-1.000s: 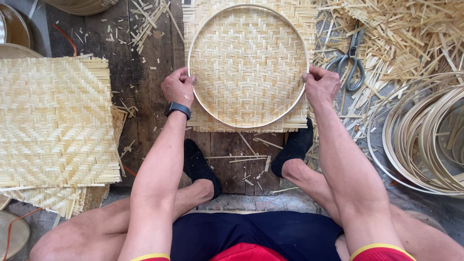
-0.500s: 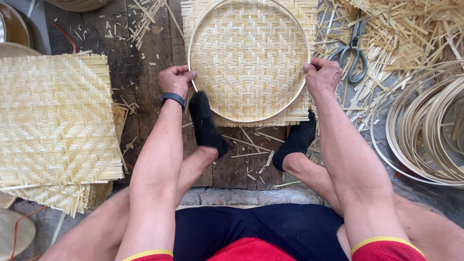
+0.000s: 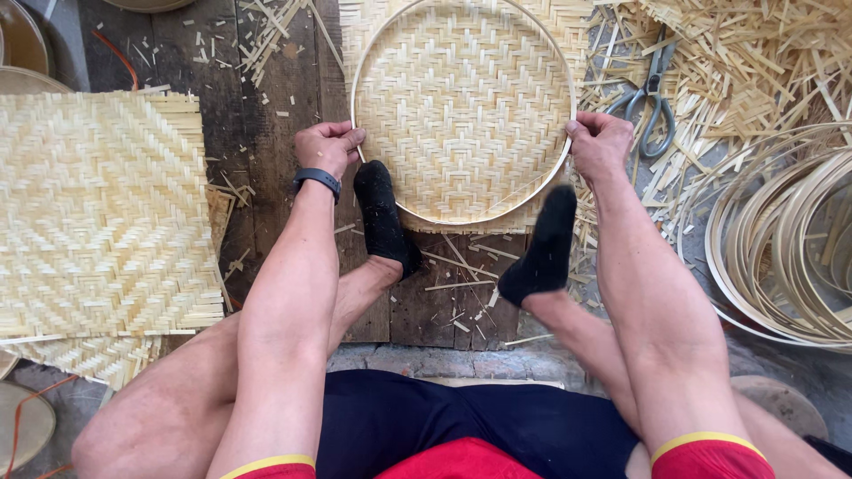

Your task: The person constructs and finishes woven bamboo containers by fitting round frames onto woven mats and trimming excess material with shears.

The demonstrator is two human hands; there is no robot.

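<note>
The left hand [image 3: 327, 146] is closed on the left side of a thin bamboo hoop [image 3: 568, 98], and the right hand [image 3: 600, 142] is closed on its right side; the two hands sit well apart, one on each flank of the ring. The hoop lies pressed on a square woven bamboo mat [image 3: 461, 106] near the far edge of the dark wooden boards [image 3: 266, 168]. Two black-socked feet [image 3: 383, 217] reach toward the hoop's near rim, the left one touching it. A black wristband [image 3: 317, 177] circles the left wrist. A stack of woven mats [image 3: 102, 213] covers the boards' left edge. Scissors [image 3: 650, 98] rest among bamboo offcuts [image 3: 754, 62] to the right, beside coiled bamboo strips [image 3: 790, 248].
</note>
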